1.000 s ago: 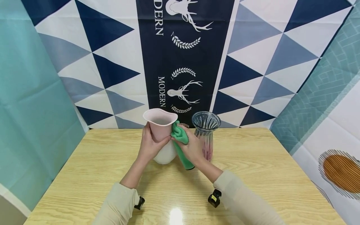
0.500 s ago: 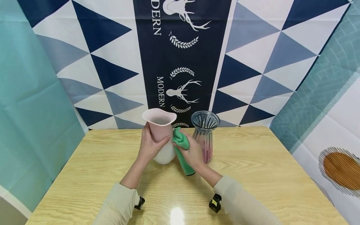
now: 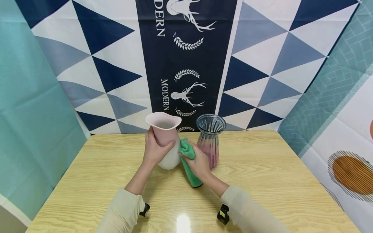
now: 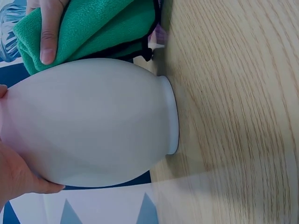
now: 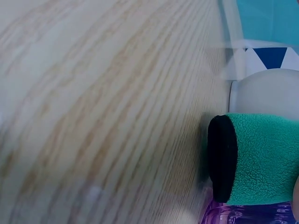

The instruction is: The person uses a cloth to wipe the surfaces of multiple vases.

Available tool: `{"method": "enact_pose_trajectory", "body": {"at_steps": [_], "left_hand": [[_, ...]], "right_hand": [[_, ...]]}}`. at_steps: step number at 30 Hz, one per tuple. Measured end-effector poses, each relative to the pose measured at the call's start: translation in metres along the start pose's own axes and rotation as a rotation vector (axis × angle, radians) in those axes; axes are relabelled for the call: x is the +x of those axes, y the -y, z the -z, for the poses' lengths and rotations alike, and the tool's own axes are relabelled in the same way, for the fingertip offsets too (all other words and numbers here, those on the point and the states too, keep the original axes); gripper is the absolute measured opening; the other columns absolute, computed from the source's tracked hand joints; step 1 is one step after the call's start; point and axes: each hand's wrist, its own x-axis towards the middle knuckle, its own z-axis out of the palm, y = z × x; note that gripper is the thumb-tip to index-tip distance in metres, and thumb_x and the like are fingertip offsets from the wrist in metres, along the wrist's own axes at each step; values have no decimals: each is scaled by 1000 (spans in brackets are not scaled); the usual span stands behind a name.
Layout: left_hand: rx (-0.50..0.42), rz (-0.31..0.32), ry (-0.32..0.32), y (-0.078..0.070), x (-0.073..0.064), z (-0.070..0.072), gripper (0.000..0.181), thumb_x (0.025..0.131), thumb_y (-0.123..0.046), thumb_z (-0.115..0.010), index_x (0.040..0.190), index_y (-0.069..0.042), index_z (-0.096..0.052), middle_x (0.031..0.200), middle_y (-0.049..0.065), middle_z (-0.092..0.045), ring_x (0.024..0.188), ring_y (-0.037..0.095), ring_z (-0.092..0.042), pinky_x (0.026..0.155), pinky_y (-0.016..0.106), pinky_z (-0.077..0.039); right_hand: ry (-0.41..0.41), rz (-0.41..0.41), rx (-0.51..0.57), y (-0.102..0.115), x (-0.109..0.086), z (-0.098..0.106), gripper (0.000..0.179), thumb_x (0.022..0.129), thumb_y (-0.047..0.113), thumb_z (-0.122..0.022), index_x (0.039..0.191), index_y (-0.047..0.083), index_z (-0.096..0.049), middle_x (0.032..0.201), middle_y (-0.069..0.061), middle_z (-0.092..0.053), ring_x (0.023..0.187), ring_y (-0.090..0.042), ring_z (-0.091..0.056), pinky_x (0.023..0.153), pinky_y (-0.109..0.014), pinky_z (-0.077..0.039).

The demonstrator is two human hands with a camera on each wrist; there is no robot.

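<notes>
A vase [image 3: 166, 139], pale pink at its wavy mouth and white lower down, stands upright on the table. My left hand [image 3: 155, 149] grips it round the neck, thumb on the near side. A green cloth [image 3: 190, 171] with a dark edge is bunched in my right hand [image 3: 200, 161], its lower end hanging towards the table. In the left wrist view the cloth [image 4: 103, 30] lies against the side of the white vase body [image 4: 93, 121], with one finger of the right hand [image 4: 49, 32] pressing over it. The right wrist view shows the cloth's folded end [image 5: 261, 158] just above the tabletop.
Just behind the right hand stands a ribbed glass vase [image 3: 211, 132], bluish at the rim and pink below. Both vases are on a wood-grain table [image 3: 110, 168]. A patterned backdrop [image 3: 186, 64] rises at the table's far edge.
My right hand has slid down along the vase's side with the cloth, whose lower end now hangs lower. The left hand keeps its grip, and the vase stays upright.
</notes>
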Motion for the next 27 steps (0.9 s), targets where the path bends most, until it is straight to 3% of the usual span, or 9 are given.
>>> {"method": "enact_pose_trajectory", "body": {"at_steps": [9, 19, 27], "left_hand": [[-26, 15, -12, 1, 0, -1, 104, 67, -30, -83, 147, -7, -21, 134, 18, -37, 118, 31, -43, 97, 49, -42], [4, -19, 21, 0, 0, 1, 104, 70, -28, -81, 147, -4, -15, 137, 22, -33, 120, 33, -38, 100, 52, -37], [-35, -32, 50, 3, 2, 3, 102, 70, -25, -81, 148, -9, -17, 138, 18, -33, 122, 30, -36, 101, 51, -35]], "right_hand": [[-14, 22, -40, 0, -2, 1, 53, 76, 29, -77, 124, 13, -59, 116, -8, -67, 100, -27, -65, 81, -44, -52], [-152, 190, 88, 16, 24, 13, 54, 76, 21, -78, 125, 12, -58, 113, -11, -67, 100, -25, -65, 83, -40, -52], [-143, 190, 125, 27, 35, 17, 55, 76, 21, -78, 126, 12, -57, 120, -11, -64, 105, -26, -63, 86, -42, -51]]}}
